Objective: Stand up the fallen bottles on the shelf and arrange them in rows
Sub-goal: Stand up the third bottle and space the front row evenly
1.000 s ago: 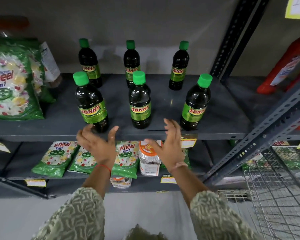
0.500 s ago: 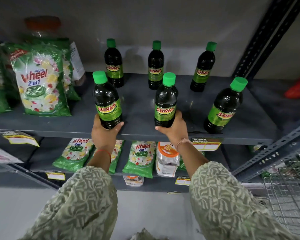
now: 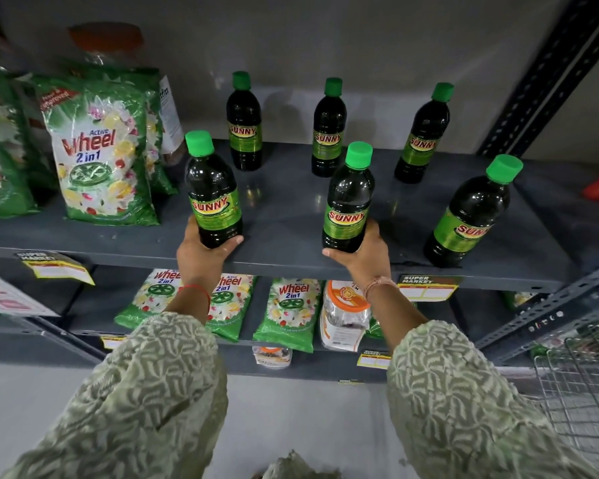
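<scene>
Several dark Sunny bottles with green caps stand upright on the grey shelf (image 3: pixel 291 209), in a back row and a front row. My left hand (image 3: pixel 201 254) wraps the base of the front left bottle (image 3: pixel 211 191). My right hand (image 3: pixel 363 257) holds the base of the front middle bottle (image 3: pixel 348 198), which leans slightly. The front right bottle (image 3: pixel 471 212) stands alone near the shelf's front edge. Behind are the back left bottle (image 3: pixel 243 122), back middle bottle (image 3: pixel 328 129) and back right bottle (image 3: pixel 424 136).
Green Wheel detergent bags (image 3: pixel 101 150) stand on the shelf's left side. More Wheel bags (image 3: pixel 287 309) and a clear jar with an orange lid (image 3: pixel 343 312) lie on the lower shelf. A wire basket (image 3: pixel 581 385) sits lower right. A steel upright (image 3: pixel 547 70) bounds the right.
A second ago both hands hovered open below the shelf edge. They have since closed on the front left and front middle bottles, and my view has shifted left and closer.
</scene>
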The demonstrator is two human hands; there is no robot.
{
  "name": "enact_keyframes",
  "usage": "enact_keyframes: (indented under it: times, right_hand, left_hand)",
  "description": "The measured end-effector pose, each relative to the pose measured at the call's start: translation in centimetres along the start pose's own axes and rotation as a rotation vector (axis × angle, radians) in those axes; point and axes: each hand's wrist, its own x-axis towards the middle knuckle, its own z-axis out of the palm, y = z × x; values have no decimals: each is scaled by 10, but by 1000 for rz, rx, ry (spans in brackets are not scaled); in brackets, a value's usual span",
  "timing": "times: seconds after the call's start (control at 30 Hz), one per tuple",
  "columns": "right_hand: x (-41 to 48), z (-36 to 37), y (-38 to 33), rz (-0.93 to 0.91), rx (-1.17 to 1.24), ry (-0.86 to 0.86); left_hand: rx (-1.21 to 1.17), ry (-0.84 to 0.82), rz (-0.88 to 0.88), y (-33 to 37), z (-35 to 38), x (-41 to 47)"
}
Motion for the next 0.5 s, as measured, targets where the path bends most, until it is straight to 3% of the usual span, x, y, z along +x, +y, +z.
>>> enact_keyframes:
  times: [0.5]
  right_hand:
    - [-3,2,-3,0,-38,11]
  left_hand:
    - [-28,-103,14,-9,-1,11]
